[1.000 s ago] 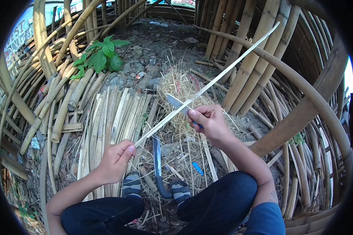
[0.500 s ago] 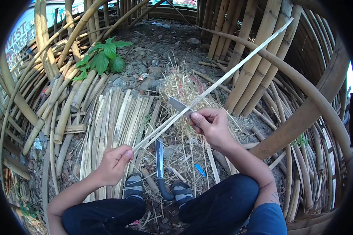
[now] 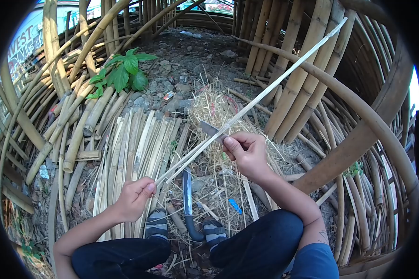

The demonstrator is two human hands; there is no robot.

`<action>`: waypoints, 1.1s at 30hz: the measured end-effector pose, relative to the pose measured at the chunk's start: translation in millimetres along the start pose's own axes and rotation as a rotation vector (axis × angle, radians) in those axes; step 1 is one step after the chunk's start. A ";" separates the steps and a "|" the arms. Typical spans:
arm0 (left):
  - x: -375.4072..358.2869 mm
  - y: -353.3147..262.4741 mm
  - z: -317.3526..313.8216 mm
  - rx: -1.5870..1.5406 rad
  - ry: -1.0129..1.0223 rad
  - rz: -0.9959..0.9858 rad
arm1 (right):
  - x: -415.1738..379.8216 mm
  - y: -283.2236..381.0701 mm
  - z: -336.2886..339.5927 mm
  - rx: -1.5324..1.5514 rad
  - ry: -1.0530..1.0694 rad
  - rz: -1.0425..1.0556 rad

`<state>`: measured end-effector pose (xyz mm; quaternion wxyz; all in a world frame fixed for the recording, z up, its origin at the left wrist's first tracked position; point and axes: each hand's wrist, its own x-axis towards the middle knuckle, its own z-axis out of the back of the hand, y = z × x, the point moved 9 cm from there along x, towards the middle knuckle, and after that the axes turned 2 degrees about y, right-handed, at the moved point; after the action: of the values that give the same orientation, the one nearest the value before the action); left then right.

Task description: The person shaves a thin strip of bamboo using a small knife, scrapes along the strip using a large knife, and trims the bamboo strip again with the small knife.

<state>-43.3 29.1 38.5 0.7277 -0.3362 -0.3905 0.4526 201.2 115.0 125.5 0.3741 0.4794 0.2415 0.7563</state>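
Observation:
A long pale bamboo strip (image 3: 284,79) slants across the view from lower left to upper right. My left hand (image 3: 134,200) is closed around its lower end. In my right hand (image 3: 247,156) is a small knife (image 3: 211,129), its blade crossing the strip near the middle and touching it. Below the blade the strip shows as two thin strands, one running into my left hand and the other ending just short of it. Between my feet lies a machete (image 3: 187,193) with a dark curved handle, its blade pointing away from me.
Split bamboo slats (image 3: 135,153) lie in a row at left. A heap of shavings (image 3: 214,107) is ahead. Bamboo poles (image 3: 307,79) lean at right, with a bent pole (image 3: 344,93) arching across. A leafy plant (image 3: 125,69) grows beyond the slats.
My right hand and the knife have shifted slightly left and down, and my left hand slightly left and down. The free strand's end now stands farther from my left hand.

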 end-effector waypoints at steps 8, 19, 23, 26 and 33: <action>-7.8 20.0 1.8 0.012 0.030 0.054 | -13.0 -4.4 -43.0 1.539 0.509 -0.604; -19.5 43.9 3.9 -0.205 -0.022 0.267 | -3.5 -7.5 -11.8 0.213 0.346 -0.218; -14.9 28.9 -6.3 -0.125 0.039 0.202 | -6.3 -19.7 -38.2 0.263 0.486 -0.301; -14.9 20.9 -7.2 -0.045 0.061 0.154 | -10.4 -31.6 -42.8 0.406 0.549 -0.449; -18.1 35.8 -8.9 -0.254 0.103 0.251 | -16.5 -44.1 -39.9 0.701 0.506 -0.634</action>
<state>-54.8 24.2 -0.6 0.6364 -0.4941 -0.3618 0.4690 184.1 128.2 67.7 0.3317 0.2819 0.6952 0.5720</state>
